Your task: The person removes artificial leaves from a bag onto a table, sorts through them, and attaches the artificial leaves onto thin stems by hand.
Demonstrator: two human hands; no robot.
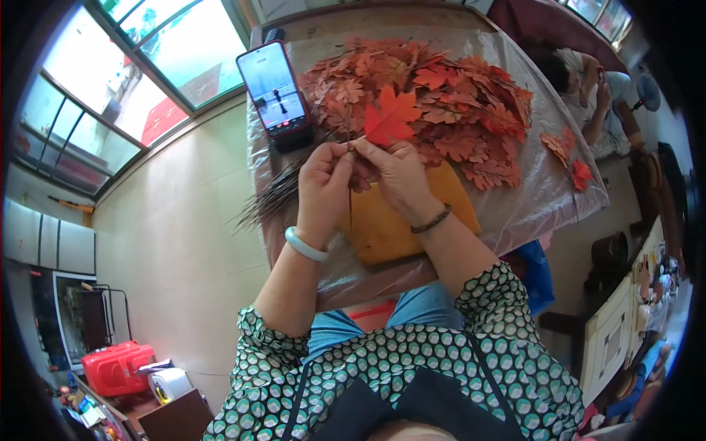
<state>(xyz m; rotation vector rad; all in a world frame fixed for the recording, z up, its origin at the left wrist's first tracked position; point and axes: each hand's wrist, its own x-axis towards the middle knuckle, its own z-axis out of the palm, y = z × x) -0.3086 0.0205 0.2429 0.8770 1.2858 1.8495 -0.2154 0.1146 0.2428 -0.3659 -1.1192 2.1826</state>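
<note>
My left hand (323, 180) is closed, thumb and fingers pinching a thin dark stem (351, 212) that hangs below the fingertips. Beside it, my right hand (404, 180) pinches a bright red maple leaf (390, 116) by its base, and the blade stands up above the fingers. The fingertips of both hands meet, so the join of leaf and stem is mostly hidden. Under the hands lies a yellow-orange cloth or pad (412, 220). A bundle of thin dark stems (272, 191) spreads out left of my left hand. Just beyond, a large heap of red-orange leaves (471, 110) covers the table.
A phone (273, 92) with a lit screen stands upright at the table's left side. Clear plastic sheeting (544, 209) covers the table (412, 22). A few loose leaves (581, 175) lie near the right edge. Another person (596, 95) sits beyond that edge.
</note>
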